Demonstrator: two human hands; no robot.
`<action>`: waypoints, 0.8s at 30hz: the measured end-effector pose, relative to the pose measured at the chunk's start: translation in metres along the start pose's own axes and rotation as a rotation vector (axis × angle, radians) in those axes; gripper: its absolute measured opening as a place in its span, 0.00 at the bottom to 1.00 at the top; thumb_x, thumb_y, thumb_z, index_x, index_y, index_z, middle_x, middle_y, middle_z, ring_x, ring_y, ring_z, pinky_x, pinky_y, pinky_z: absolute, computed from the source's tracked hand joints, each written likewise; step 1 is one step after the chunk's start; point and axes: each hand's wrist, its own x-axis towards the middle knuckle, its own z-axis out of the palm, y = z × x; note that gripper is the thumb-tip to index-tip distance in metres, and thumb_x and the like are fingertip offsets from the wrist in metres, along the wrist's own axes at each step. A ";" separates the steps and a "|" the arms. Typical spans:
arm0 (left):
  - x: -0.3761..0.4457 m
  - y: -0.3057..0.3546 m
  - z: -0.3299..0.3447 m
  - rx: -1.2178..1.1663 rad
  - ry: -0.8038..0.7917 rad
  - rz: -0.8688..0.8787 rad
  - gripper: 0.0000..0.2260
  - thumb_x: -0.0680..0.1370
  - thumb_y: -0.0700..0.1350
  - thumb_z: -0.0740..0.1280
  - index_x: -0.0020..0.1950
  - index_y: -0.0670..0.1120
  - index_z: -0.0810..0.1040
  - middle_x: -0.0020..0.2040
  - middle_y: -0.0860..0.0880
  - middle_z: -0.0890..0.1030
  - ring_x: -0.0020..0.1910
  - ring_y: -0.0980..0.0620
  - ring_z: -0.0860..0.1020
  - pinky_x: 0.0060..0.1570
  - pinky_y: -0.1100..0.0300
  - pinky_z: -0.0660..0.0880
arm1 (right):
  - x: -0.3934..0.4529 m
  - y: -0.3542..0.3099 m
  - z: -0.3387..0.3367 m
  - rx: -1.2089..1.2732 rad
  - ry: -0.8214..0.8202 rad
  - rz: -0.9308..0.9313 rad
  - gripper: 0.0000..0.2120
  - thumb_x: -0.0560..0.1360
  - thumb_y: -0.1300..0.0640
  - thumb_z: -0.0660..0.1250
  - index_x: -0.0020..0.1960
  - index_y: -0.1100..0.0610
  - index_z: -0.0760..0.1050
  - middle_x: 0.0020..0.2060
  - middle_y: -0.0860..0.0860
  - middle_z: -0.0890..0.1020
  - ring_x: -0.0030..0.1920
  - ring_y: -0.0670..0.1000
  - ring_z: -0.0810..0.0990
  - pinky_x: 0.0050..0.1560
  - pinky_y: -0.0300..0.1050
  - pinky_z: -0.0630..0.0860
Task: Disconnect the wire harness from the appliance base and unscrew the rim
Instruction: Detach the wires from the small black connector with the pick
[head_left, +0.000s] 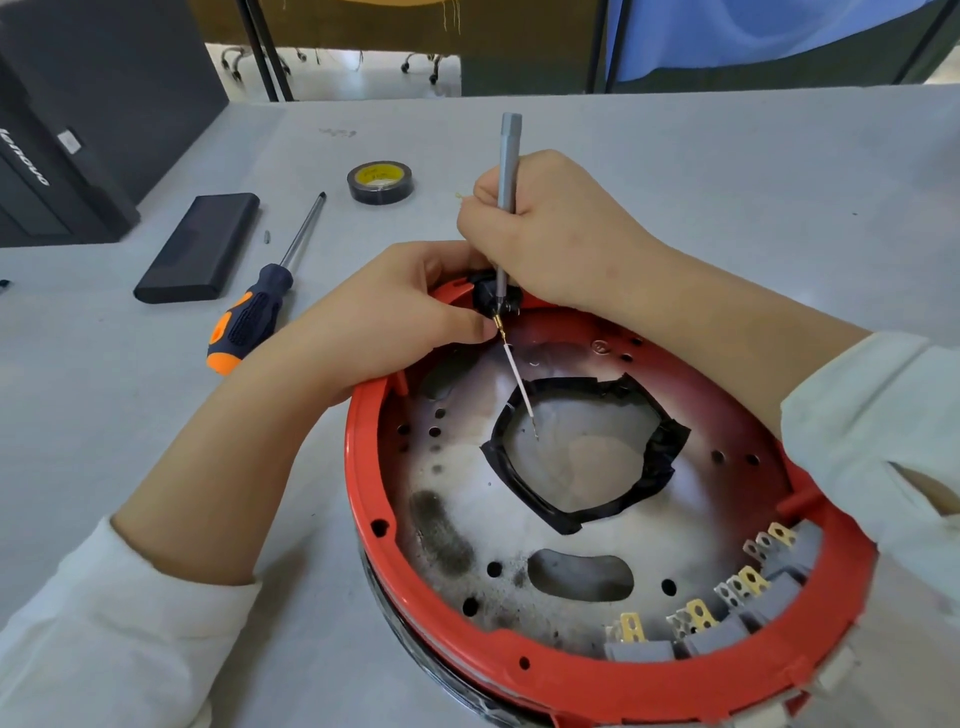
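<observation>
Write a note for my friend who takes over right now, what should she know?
Right hand: holds the slim grey precision screwdriver, tip down by the black connector at the far side of the red rim.
Left hand: pinches that connector.
Big orange-handled screwdriver, black case and tape roll lie on the table.
Done: cannot tell.
Left: free the connector, then unscrew the rim.

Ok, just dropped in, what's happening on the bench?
A person is working on a round red appliance base on the grey table. The right hand holds a thin grey screwdriver down at a small black part on the far rim, which the left hand steadies. A bigger orange-handled screwdriver lies unused nearby.
</observation>
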 end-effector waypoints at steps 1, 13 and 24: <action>0.000 0.000 0.000 -0.008 -0.003 0.002 0.18 0.73 0.31 0.67 0.57 0.51 0.79 0.49 0.55 0.84 0.48 0.57 0.82 0.50 0.67 0.77 | 0.000 0.000 0.000 -0.002 -0.005 -0.001 0.20 0.74 0.59 0.61 0.26 0.53 0.57 0.22 0.47 0.61 0.26 0.46 0.61 0.30 0.42 0.60; 0.000 -0.002 0.000 -0.049 -0.027 0.036 0.19 0.74 0.31 0.66 0.54 0.54 0.80 0.47 0.56 0.84 0.45 0.58 0.82 0.42 0.70 0.76 | -0.006 0.006 0.001 0.091 0.046 -0.069 0.22 0.77 0.56 0.61 0.27 0.51 0.57 0.21 0.45 0.63 0.26 0.44 0.64 0.30 0.39 0.63; 0.000 0.000 0.000 -0.026 0.008 -0.004 0.22 0.73 0.32 0.67 0.56 0.58 0.79 0.51 0.59 0.83 0.52 0.60 0.80 0.53 0.67 0.75 | -0.024 -0.011 -0.038 0.179 0.251 -0.173 0.10 0.76 0.48 0.67 0.44 0.55 0.74 0.27 0.47 0.79 0.25 0.45 0.76 0.30 0.38 0.69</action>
